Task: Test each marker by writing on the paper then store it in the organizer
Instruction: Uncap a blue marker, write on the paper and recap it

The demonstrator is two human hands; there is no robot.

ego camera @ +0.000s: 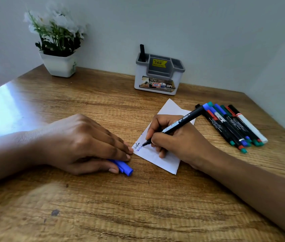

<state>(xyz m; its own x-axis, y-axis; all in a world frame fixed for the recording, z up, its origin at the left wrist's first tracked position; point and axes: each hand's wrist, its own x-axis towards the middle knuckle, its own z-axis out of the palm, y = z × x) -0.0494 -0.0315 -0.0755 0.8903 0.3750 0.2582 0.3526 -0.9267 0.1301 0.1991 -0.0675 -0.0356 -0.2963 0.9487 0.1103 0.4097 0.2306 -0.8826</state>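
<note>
Here, line by line:
Marker in use: a black-barrelled marker [174, 126] with a blue end, tip down on the paper [157, 155], just ahead of the right hand's fingertips.
Right hand: the right hand [178, 142] pinches the marker in a writing grip, its heel resting on the paper.
Writing: two short words, one black and one blue, lie at the paper's edge between the two hands.
Left hand: the left hand [85, 144] lies flat, fingers pressed together, fingertips touching the paper's corner, thumb holding a blue cap [123, 167] against the desk [138, 206].
Other markers: a bundle of markers [234, 126] lies beyond the right hand, to its outer side.
Organizer: the organizer [159, 75] stands well beyond both hands, one black marker [142, 52] upright in its left compartment.
Plant: a potted plant [57, 42] stands far beyond the left hand.
</note>
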